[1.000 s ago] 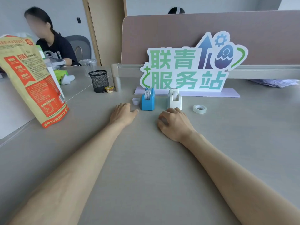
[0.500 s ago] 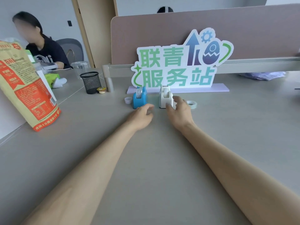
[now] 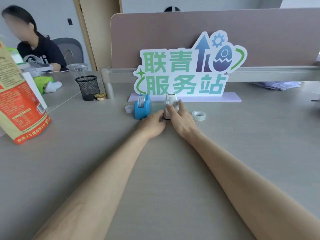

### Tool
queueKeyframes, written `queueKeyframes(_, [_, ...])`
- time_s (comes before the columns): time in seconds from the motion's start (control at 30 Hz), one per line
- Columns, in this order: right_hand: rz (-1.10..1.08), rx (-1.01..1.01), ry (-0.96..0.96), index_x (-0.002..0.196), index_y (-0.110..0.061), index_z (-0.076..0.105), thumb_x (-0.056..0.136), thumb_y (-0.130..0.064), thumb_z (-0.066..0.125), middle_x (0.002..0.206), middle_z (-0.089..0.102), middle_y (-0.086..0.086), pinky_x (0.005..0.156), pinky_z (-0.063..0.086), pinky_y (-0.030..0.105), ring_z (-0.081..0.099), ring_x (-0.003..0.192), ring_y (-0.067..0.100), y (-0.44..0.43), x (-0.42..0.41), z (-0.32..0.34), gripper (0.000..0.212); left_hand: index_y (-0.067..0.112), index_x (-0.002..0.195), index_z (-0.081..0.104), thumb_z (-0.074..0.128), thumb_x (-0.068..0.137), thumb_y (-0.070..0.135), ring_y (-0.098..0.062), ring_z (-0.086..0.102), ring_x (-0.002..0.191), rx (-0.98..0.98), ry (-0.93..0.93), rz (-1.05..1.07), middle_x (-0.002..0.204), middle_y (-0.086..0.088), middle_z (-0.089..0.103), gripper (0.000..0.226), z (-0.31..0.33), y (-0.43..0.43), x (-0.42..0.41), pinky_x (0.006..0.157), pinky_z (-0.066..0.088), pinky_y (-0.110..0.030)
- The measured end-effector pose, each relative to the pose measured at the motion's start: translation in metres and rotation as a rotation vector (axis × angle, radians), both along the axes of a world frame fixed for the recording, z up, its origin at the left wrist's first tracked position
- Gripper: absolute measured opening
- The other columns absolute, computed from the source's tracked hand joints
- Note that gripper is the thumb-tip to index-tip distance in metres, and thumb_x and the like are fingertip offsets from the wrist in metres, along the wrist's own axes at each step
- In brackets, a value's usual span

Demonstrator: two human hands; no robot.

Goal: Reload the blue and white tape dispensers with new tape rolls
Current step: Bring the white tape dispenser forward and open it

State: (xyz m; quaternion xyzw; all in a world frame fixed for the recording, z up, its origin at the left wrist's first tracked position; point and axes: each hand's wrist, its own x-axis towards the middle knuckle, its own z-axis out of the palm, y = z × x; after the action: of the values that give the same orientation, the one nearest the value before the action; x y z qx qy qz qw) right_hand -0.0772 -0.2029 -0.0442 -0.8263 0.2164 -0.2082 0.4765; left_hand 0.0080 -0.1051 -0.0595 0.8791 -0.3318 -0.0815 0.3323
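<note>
A blue tape dispenser [image 3: 142,107] with a roll in it stands on the grey desk before a standing sign. Right of it stands the white tape dispenser [image 3: 170,103]. My right hand [image 3: 180,120] wraps its right side, fingers along the body. My left hand [image 3: 152,125] touches its near left corner with curled fingers. A clear tape roll [image 3: 199,115] lies flat to the right of my right hand. A small white empty core [image 3: 129,108] sits left of the blue dispenser.
The cut-out sign [image 3: 187,70] on a lilac base stands just behind the dispensers. A black mesh cup [image 3: 88,87] and a small lidded cup [image 3: 100,96] are at back left. A large printed bag [image 3: 19,104] stands at left. A seated person [image 3: 34,49] is far left.
Both hands have moved forward from the desk in front of the dispensers and closed in on the white dispenser. The camera has tilted slightly.
</note>
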Motion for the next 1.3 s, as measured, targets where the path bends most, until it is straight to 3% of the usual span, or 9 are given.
queueKeyframes(0.13, [-0.043, -0.078, 0.043, 0.141, -0.017, 0.030, 0.083, -0.048, 0.057, 0.133, 0.055, 0.011, 0.099, 0.043, 0.041, 0.051, 0.124, 0.033, 0.003, -0.009, -0.001, 0.072, 0.039, 0.117, 0.061, 0.039, 0.079, 0.020, -0.012, 0.058, 0.119, -0.153, 0.079, -0.085, 0.121, 0.015, 0.067, 0.048, -0.004, 0.010, -0.011, 0.106, 0.044, -0.039])
queueKeyframes(0.3, [-0.055, -0.170, 0.046, 0.112, -0.011, 0.051, 0.078, -0.044, 0.071, 0.111, 0.061, 0.007, 0.086, 0.049, 0.039, 0.059, 0.104, 0.027, -0.004, -0.034, -0.007, 0.051, 0.022, 0.126, 0.063, 0.026, 0.066, -0.005, -0.011, 0.053, 0.127, -0.242, 0.173, -0.162, 0.129, 0.001, 0.064, 0.075, -0.013, 0.029, -0.024, 0.116, 0.032, -0.037])
queueKeyframes(0.4, [-0.039, -0.231, 0.041, 0.106, -0.011, 0.058, 0.072, -0.045, 0.079, 0.104, 0.065, 0.004, 0.085, 0.052, 0.041, 0.062, 0.099, 0.024, -0.008, -0.051, -0.011, 0.052, 0.042, 0.098, 0.067, 0.026, 0.062, 0.002, -0.016, 0.064, 0.111, -0.229, 0.173, -0.150, 0.110, 0.008, 0.073, 0.068, -0.008, 0.042, -0.038, 0.107, 0.041, -0.034])
queueKeyframes(0.47, [-0.045, -0.234, 0.027, 0.106, -0.012, 0.059, 0.072, -0.045, 0.079, 0.103, 0.063, -0.002, 0.085, 0.053, 0.040, 0.062, 0.098, 0.022, -0.008, -0.057, -0.010, 0.051, 0.040, 0.091, 0.066, 0.028, 0.070, -0.002, -0.024, 0.066, 0.094, -0.213, 0.164, -0.143, 0.103, 0.012, 0.074, 0.060, -0.005, 0.047, -0.045, 0.087, 0.045, -0.032])
queueKeyframes(0.6, [-0.102, -0.359, 0.049, 0.096, -0.014, 0.060, 0.074, -0.053, 0.066, 0.087, 0.057, -0.008, 0.079, 0.052, 0.036, 0.062, 0.089, 0.024, -0.001, -0.060, -0.006, 0.045, 0.028, 0.094, 0.065, 0.032, 0.087, -0.001, -0.012, 0.062, 0.108, -0.269, 0.126, -0.075, 0.099, 0.010, 0.072, 0.044, -0.001, 0.053, -0.053, 0.093, 0.044, -0.027])
queueKeyframes(0.73, [-0.079, -0.442, 0.068, 0.085, -0.017, 0.058, 0.073, -0.053, 0.062, 0.088, 0.066, -0.001, 0.073, 0.053, 0.035, 0.065, 0.084, 0.024, -0.002, -0.063, -0.006, 0.038, 0.022, 0.104, 0.065, 0.036, 0.092, 0.008, -0.012, 0.060, 0.104, -0.285, 0.056, 0.083, 0.109, 0.009, 0.070, 0.034, 0.002, 0.058, -0.057, 0.082, 0.044, -0.023])
queueKeyframes(0.9, [0.043, -0.395, 0.031, 0.076, -0.029, 0.056, 0.071, -0.047, 0.068, 0.080, 0.068, -0.013, 0.070, 0.052, 0.028, 0.067, 0.079, 0.008, -0.007, -0.083, -0.005, 0.023, 0.016, 0.128, 0.053, 0.047, 0.090, 0.010, -0.015, 0.051, 0.124, -0.326, 0.040, 0.162, 0.136, 0.001, 0.056, 0.039, 0.001, 0.059, -0.053, 0.099, 0.037, -0.025])
queueKeyframes(1.07, [0.217, -0.348, 0.021, 0.098, -0.031, 0.066, 0.072, -0.031, 0.079, 0.088, 0.073, -0.012, 0.077, 0.055, 0.027, 0.069, 0.085, 0.008, -0.009, -0.105, -0.001, 0.029, 0.026, 0.140, 0.041, 0.052, 0.071, 0.025, -0.008, 0.041, 0.135, -0.467, 0.294, 0.091, 0.146, 0.007, 0.045, 0.070, 0.004, 0.061, -0.052, 0.114, 0.032, -0.035])
queueKeyframes(1.3, [0.249, -0.485, 0.008, 0.104, -0.030, 0.060, 0.077, -0.036, 0.062, 0.090, 0.068, -0.009, 0.083, 0.053, 0.039, 0.064, 0.089, 0.017, -0.003, -0.111, -0.003, 0.028, 0.031, 0.136, 0.048, 0.075, 0.068, 0.024, -0.011, 0.051, 0.123, -0.415, 0.325, -0.095, 0.137, 0.009, 0.050, 0.073, 0.003, 0.066, -0.048, 0.105, 0.043, -0.029])
